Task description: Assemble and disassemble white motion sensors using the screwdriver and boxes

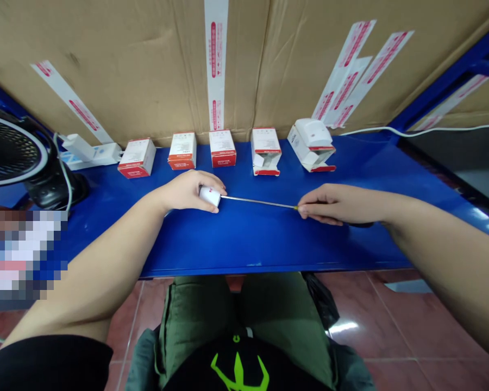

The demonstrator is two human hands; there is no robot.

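My left hand [191, 191] is closed round a small white plastic device [209, 196] with a red mark, just above the blue table. A long, thin metal rod [258, 202] runs from the device's right end across to my right hand [334, 204]. The fingers of my right hand are pinched on the rod's far end, where a bit of yellow shows. My hand hides whatever lies beyond that. Whether the rod enters the device or only touches it, I cannot tell.
Along the back of the blue table [244, 244] stand several red-and-white boxes [182, 151]. The rightmost box [305, 146] is open, with a white device [313, 132] on top. At left are a black fan [8, 146] and a power strip [93, 156]. Cardboard [138, 65] walls the back.
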